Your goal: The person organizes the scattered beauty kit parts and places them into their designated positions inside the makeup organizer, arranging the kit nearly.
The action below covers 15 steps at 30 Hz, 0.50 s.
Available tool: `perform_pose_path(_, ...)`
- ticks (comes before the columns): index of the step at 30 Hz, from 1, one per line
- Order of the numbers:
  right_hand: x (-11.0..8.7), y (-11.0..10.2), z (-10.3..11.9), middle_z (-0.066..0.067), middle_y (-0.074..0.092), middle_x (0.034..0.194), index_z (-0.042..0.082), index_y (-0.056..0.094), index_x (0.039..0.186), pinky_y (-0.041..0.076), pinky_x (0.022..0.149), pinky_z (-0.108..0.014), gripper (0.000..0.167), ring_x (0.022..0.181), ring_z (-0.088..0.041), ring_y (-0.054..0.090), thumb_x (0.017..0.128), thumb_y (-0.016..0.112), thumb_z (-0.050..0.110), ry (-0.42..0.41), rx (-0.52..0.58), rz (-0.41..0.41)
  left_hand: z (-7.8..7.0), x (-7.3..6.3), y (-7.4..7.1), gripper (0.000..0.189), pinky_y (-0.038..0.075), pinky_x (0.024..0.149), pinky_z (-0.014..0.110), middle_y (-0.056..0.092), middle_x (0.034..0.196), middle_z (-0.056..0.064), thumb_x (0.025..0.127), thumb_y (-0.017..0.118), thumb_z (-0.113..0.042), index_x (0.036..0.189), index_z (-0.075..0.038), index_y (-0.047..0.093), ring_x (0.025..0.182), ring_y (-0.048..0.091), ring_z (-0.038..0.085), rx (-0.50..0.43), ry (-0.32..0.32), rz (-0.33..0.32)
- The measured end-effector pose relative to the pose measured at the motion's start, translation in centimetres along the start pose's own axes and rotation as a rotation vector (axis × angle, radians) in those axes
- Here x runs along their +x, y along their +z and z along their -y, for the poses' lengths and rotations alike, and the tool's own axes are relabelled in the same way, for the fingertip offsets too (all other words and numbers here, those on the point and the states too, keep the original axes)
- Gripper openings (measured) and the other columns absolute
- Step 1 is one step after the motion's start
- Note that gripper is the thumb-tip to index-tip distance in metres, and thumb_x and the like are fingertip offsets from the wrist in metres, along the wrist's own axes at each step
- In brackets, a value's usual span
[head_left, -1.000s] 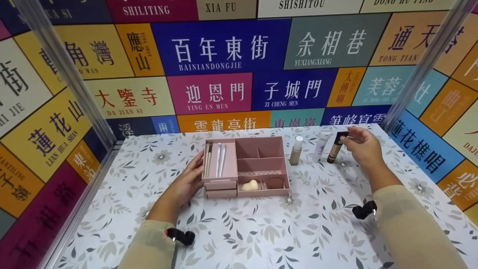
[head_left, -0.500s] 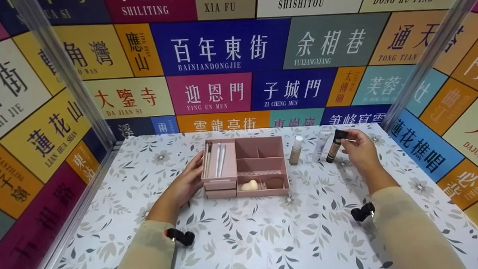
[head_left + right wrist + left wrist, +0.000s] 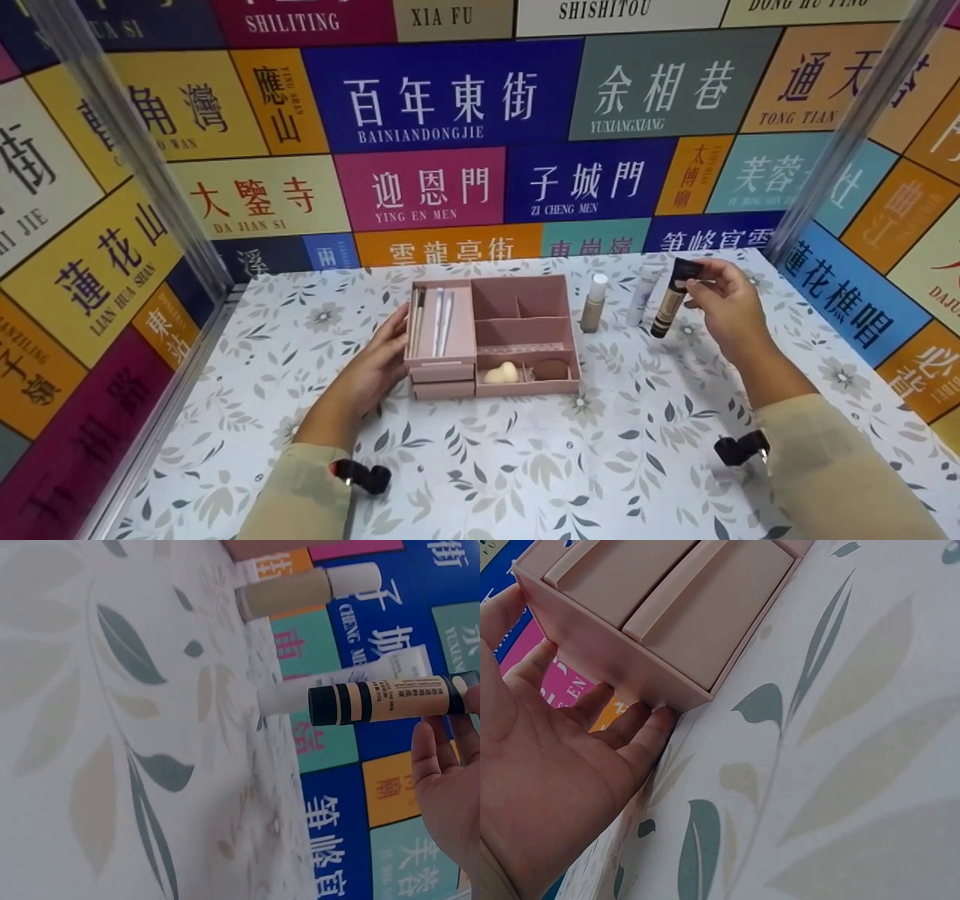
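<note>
My right hand (image 3: 731, 304) pinches the top end of a beige cosmetic tube (image 3: 669, 300) with black ends. In the right wrist view the tube (image 3: 405, 699) tilts and its black cap is apart from the tabletop. Behind it stand a white tube (image 3: 642, 295) and a small bottle of beige liquid (image 3: 593, 306) with a white cap. At the left, the fingers of my left hand (image 3: 371, 367) touch the side of a pink organizer box (image 3: 525, 289). The left wrist view shows the fingertips against the wall below its drawers (image 3: 712, 607).
Slim sticks (image 3: 443, 322) lie in the organizer's top left tray. A cream sponge (image 3: 502, 373) and a brown rounded thing (image 3: 551, 370) sit in its front compartments. A patterned cloth (image 3: 525, 465) covers the table, with sign-printed panels (image 3: 442, 97) and clear posts around it.
The beige tube has shifted slightly towards the front with my right hand, and its tilt has altered a little. My left hand stays against the organizer.
</note>
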State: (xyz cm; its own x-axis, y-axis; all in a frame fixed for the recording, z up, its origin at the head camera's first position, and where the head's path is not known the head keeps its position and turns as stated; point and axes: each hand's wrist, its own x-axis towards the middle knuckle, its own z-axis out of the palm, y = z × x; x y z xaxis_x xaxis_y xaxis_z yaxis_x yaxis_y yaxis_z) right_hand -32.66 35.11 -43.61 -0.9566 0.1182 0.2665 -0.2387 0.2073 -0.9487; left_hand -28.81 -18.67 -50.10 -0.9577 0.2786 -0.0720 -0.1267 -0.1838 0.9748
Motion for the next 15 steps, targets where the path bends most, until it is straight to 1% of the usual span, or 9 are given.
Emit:
perform_pose_path(5,-1.1,1.4,1.6,0.006,0.064,0.116,0.009,0.058,0.135,0.060,0.085,-0.019,0.027,0.106,-0.006,0.067,0.107,0.062,0.010,-0.045,0.082,0.054,0.1,-0.2,0.1,0.063,0.025,0.134,0.056,0.018,0.181,0.000,0.112,0.053,-0.030,0.169,-0.040,0.028,0.165,0.028,0.032,0.006,0.008,0.004)
perform_pose_path(9,-1.6,2.9,3.1,0.005,0.066,0.117,0.008,0.058,0.133,0.060,0.086,-0.021,0.027,0.107,-0.008,0.068,0.107,0.064,0.010,-0.069,0.143,0.097,0.0,-0.2,0.2,0.064,0.025,0.134,0.055,0.018,0.180,0.000,0.111,0.053,-0.030,0.169,-0.040,0.028,0.165,0.028,0.032,0.000,0.010,0.008)
perform_pose_path(15,-2.0,5.4,5.2,0.005,0.068,0.116,0.008,0.059,0.132,0.061,0.087,-0.024,0.026,0.107,-0.009,0.069,0.107,0.063,0.006,-0.093,0.166,0.142,-0.1,-0.1,0.3,0.064,0.026,0.133,0.054,0.018,0.181,0.001,0.112,0.052,-0.029,0.170,-0.039,0.027,0.165,0.028,0.032,0.008,0.004,-0.003)
